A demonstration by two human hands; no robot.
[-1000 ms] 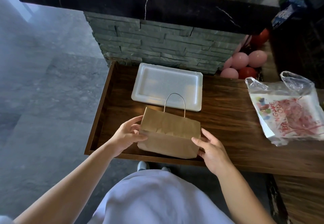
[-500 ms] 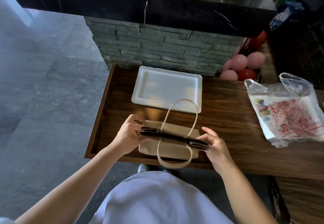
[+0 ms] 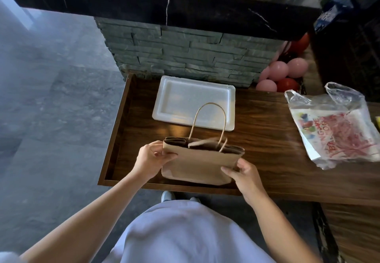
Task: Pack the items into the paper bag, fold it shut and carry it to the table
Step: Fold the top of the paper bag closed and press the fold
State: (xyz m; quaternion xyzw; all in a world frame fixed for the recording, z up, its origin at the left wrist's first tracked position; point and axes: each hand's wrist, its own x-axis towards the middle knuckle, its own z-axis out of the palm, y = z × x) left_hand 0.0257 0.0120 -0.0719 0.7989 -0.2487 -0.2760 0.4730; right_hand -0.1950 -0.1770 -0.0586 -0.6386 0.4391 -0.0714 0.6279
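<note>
Wooden table (image 3: 267,135) bears paper bag (image 3: 197,164) (fingers (image 3: 164,155) pinching both ends).

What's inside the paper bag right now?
The paper bag, held by the left hand and right hand, shows only a dark, narrow mouth with one handle drooping across it. Any contents are hidden by its walls.
</note>
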